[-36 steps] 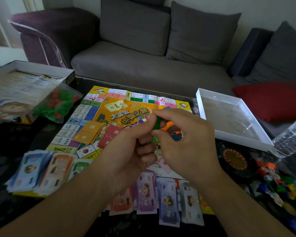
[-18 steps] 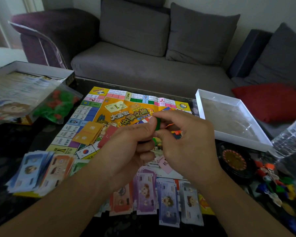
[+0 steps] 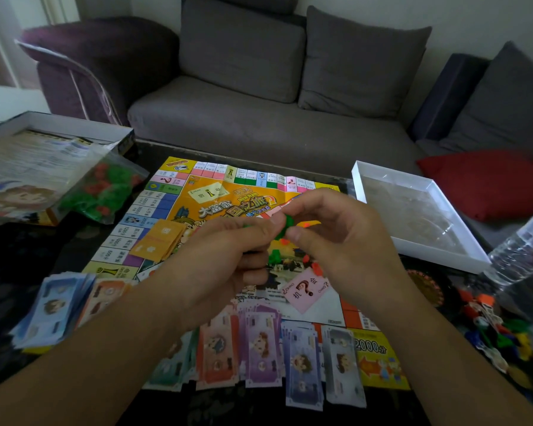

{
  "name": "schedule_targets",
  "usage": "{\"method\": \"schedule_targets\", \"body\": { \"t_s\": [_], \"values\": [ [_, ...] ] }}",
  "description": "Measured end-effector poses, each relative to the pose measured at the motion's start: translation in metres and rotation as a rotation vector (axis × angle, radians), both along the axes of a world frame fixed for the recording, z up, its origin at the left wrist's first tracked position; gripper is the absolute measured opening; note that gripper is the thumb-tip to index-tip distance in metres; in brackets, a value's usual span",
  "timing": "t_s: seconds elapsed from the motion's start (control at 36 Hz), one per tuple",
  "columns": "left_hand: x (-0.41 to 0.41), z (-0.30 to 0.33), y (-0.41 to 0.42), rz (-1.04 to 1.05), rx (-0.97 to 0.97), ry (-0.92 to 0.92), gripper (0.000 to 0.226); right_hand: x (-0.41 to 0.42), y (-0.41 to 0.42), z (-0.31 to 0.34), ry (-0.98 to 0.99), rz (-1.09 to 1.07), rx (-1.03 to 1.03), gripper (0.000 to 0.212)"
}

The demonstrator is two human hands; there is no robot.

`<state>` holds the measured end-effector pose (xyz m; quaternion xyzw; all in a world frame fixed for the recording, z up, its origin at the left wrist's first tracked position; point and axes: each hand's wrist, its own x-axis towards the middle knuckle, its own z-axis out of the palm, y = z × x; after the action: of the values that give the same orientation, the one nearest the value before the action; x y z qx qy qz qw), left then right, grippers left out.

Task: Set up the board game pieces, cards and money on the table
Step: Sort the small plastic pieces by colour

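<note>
Hands (image 3: 345,238) drifted apart — green piece (image 3: 288,221) pinched in right grip, above board (image 3: 179,210)

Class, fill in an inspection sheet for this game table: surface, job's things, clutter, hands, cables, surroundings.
Surface: dark glossy table.
Job's things: colourful paper game board unfolded; paper money notes along its near edge; orange card stack on board.
Clutter: clear bag of green and red pieces; white box tray; clear plastic bottle.
Hands: left hand and right hand pinch small green piece.
Cables: nothing seen.
Surroundings: grey sofa, red cushion.
</note>
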<state>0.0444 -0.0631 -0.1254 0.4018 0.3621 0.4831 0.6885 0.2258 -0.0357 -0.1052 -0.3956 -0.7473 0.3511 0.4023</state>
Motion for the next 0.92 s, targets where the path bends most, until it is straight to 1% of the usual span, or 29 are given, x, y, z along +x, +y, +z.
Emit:
{"method": "schedule_targets", "body": {
  "t_s": [0.08,0.14,0.17,0.25,0.36,0.44,0.58,0.67,0.86,0.92],
  "values": [
    [0.000,0.001,0.003,-0.067,-0.029,-0.050,0.014,0.002,0.001,0.001,0.052,-0.098,-0.011,0.019],
    [0.002,0.001,0.005,-0.096,-0.056,-0.042,0.026,0.004,0.002,0.001,0.090,-0.156,-0.022,0.017],
    [0.003,-0.001,0.007,-0.099,-0.057,-0.013,0.029,0.004,0.002,0.001,0.091,-0.173,-0.021,0.017],
    [0.007,-0.004,0.008,-0.094,-0.015,0.104,0.026,0.005,0.001,0.002,0.082,-0.164,-0.016,0.017],
    [0.006,-0.010,0.006,-0.036,0.123,0.280,0.023,0.002,-0.001,0.000,-0.005,-0.168,0.037,0.017],
    [0.005,-0.011,0.004,-0.004,0.207,0.357,0.026,0.002,0.000,0.001,0.002,-0.206,0.036,0.016],
    [0.003,-0.007,0.001,-0.017,0.247,0.300,0.028,0.004,0.000,0.003,0.039,-0.216,0.009,0.016],
    [0.002,-0.005,0.000,-0.001,0.264,0.283,0.032,0.005,0.000,0.003,0.021,-0.227,0.001,0.017],
    [-0.001,-0.006,-0.002,0.002,0.351,0.467,0.037,0.005,-0.002,0.004,-0.022,-0.221,0.014,0.018],
    [-0.002,-0.005,-0.002,-0.002,0.360,0.483,0.038,0.004,-0.002,0.004,-0.018,-0.212,0.012,0.016]
  ]
}}
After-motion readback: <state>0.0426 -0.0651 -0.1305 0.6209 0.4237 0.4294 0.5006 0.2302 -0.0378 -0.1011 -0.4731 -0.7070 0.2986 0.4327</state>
